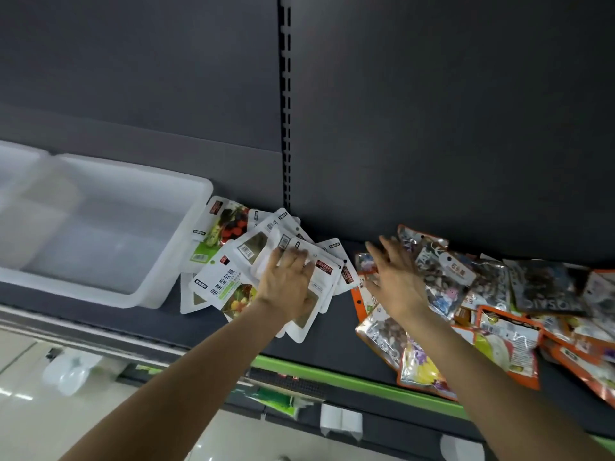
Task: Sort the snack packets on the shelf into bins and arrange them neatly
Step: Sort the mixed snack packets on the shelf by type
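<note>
White snack packets (266,271), fanned in a loose pile at centre frame, lie directly under the left hand (287,283), whose fingers spread flat on them, gripping nothing. Their long axes mostly run lower left to upper right. A white bin (199,207) sits just left (the likely destination). The right hand (396,281) hovers open over the orange packets (506,334), right.

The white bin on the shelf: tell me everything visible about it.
The white bin is a translucent, plastic-looking rectangular tub with a rolled rim and rounded corners, upright at the shelf's left, with no packets visible inside. A second similar bin adjoins its left. White snack packets lie against its right wall. Neither hand touches it.
</note>
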`<state>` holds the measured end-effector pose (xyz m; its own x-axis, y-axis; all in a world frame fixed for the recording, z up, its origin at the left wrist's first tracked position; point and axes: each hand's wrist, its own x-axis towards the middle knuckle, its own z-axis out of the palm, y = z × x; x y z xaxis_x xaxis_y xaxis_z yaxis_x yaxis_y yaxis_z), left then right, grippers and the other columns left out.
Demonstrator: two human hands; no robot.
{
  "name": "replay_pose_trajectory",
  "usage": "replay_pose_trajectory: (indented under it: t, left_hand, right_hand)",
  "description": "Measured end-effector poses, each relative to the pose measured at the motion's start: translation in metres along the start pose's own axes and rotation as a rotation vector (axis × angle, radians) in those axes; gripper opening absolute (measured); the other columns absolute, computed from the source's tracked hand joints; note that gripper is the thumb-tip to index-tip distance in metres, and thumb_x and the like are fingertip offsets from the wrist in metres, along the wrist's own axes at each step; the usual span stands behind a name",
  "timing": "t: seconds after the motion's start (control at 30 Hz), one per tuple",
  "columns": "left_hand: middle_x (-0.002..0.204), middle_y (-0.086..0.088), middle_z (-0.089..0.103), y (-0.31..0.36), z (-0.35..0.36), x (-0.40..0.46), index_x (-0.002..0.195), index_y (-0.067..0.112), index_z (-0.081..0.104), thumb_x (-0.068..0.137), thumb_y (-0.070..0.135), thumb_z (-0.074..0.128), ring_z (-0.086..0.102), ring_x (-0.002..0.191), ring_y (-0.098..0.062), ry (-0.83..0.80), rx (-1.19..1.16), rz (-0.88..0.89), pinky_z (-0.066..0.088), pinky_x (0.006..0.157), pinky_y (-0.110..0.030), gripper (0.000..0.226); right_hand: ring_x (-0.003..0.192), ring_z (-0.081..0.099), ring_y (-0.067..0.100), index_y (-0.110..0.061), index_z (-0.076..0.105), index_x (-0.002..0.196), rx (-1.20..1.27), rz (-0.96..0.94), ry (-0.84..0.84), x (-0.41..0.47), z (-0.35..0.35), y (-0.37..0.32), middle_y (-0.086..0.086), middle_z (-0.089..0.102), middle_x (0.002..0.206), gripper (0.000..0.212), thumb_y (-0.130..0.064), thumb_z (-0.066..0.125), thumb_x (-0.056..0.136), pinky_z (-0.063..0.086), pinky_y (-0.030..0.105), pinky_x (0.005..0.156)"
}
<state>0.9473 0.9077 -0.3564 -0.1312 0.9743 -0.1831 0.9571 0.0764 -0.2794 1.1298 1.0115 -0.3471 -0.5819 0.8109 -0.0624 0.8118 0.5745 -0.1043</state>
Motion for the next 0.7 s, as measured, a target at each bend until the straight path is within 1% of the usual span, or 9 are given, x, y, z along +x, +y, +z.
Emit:
replay_pose_trajectory:
  t: [0.1, 0.17, 0.23, 0.3, 0.37, 0.47, 0.53, 0.63, 0.7]
  left_hand:
    - [0.150, -0.013, 0.026, 0.016, -0.016, 0.008, 0.143, 0.012, 0.030, 0.088, 0.053, 0.049, 0.019, 0.140, -0.033, -0.061, 0.025, -0.069, 0.006, 0.116, -0.052, 0.071]
    - [0.152, -0.013, 0.024, 0.028, -0.024, 0.012, 0.143, 0.011, 0.029, 0.090, 0.048, 0.051, 0.018, 0.142, -0.031, -0.057, -0.033, -0.049, 0.010, 0.116, -0.050, 0.068]
    - [0.151, -0.011, 0.029, 0.044, -0.029, 0.019, 0.143, 0.012, 0.031, 0.092, 0.040, 0.051, 0.024, 0.139, -0.027, 0.007, -0.207, 0.035, 0.020, 0.115, -0.042, 0.061]
    - [0.150, -0.007, 0.032, 0.062, -0.032, 0.023, 0.145, 0.015, 0.030, 0.092, 0.038, 0.051, 0.028, 0.138, -0.024, 0.013, -0.411, 0.119, 0.024, 0.113, -0.037, 0.062]
    - [0.155, -0.006, 0.024, 0.078, -0.032, 0.028, 0.150, 0.020, 0.019, 0.090, 0.047, 0.054, 0.021, 0.142, -0.023, -0.083, -0.544, 0.151, 0.020, 0.115, -0.039, 0.074]
    - [0.160, -0.006, 0.001, 0.096, -0.029, 0.034, 0.153, 0.024, 0.001, 0.082, 0.063, 0.057, 0.003, 0.147, -0.026, -0.251, -0.590, 0.130, 0.007, 0.119, -0.044, 0.099]
    - [0.160, -0.007, -0.006, 0.104, -0.027, 0.036, 0.152, 0.024, -0.004, 0.077, 0.068, 0.058, -0.004, 0.147, -0.028, -0.288, -0.579, 0.102, 0.002, 0.119, -0.047, 0.107]
    - [0.160, -0.008, -0.011, 0.114, -0.023, 0.035, 0.152, 0.024, -0.008, 0.070, 0.069, 0.064, -0.007, 0.147, -0.027, -0.272, -0.592, 0.061, -0.002, 0.119, -0.045, 0.118]
    - [0.159, -0.007, -0.015, 0.118, -0.020, 0.035, 0.151, 0.024, -0.012, 0.069, 0.066, 0.068, -0.009, 0.147, -0.025, -0.254, -0.603, 0.035, -0.003, 0.117, -0.043, 0.122]
  right_hand:
    - [0.146, -0.010, 0.026, -0.036, 0.002, 0.151, -0.077, 0.133, -0.100, -0.014, -0.001, 0.030, 0.001, -0.009, 0.160, 0.075, -0.053, 0.046, 0.093, 0.007, 0.051, 0.116]
    - [0.146, -0.013, 0.027, -0.046, 0.001, 0.148, -0.087, 0.151, -0.133, -0.022, 0.000, 0.044, -0.003, -0.011, 0.159, 0.067, -0.050, 0.043, 0.095, 0.010, 0.058, 0.114]
    - [0.145, -0.015, 0.028, -0.050, 0.005, 0.146, -0.087, 0.126, -0.145, -0.029, 0.001, 0.054, -0.006, -0.011, 0.159, 0.060, -0.046, 0.039, 0.097, 0.012, 0.060, 0.114]
    - [0.145, -0.017, 0.028, -0.052, 0.003, 0.145, -0.083, 0.105, -0.172, -0.034, 0.001, 0.063, -0.009, -0.013, 0.158, 0.060, -0.043, 0.039, 0.098, 0.011, 0.060, 0.114]
    - [0.145, -0.017, 0.027, -0.057, -0.002, 0.142, -0.079, 0.121, -0.187, -0.038, 0.001, 0.074, -0.013, -0.015, 0.157, 0.067, -0.033, 0.043, 0.099, 0.012, 0.061, 0.113]
    - [0.144, -0.018, 0.027, -0.060, -0.008, 0.140, -0.090, 0.181, -0.192, -0.045, 0.001, 0.097, -0.015, -0.021, 0.156, 0.086, -0.013, 0.049, 0.095, 0.013, 0.062, 0.112]
    - [0.144, -0.018, 0.027, -0.060, -0.009, 0.139, -0.053, 0.189, -0.217, -0.046, -0.001, 0.109, -0.017, -0.023, 0.154, 0.082, -0.015, 0.045, 0.097, 0.016, 0.062, 0.113]
    - [0.145, -0.016, 0.027, -0.059, -0.003, 0.141, 0.028, 0.178, -0.226, -0.040, -0.005, 0.119, -0.018, -0.018, 0.156, 0.067, -0.024, 0.037, 0.101, 0.022, 0.063, 0.111]
    - [0.145, -0.014, 0.028, -0.059, -0.003, 0.141, 0.049, 0.208, -0.228, -0.034, -0.003, 0.123, -0.016, -0.017, 0.156, 0.069, -0.021, 0.037, 0.100, 0.026, 0.064, 0.109]
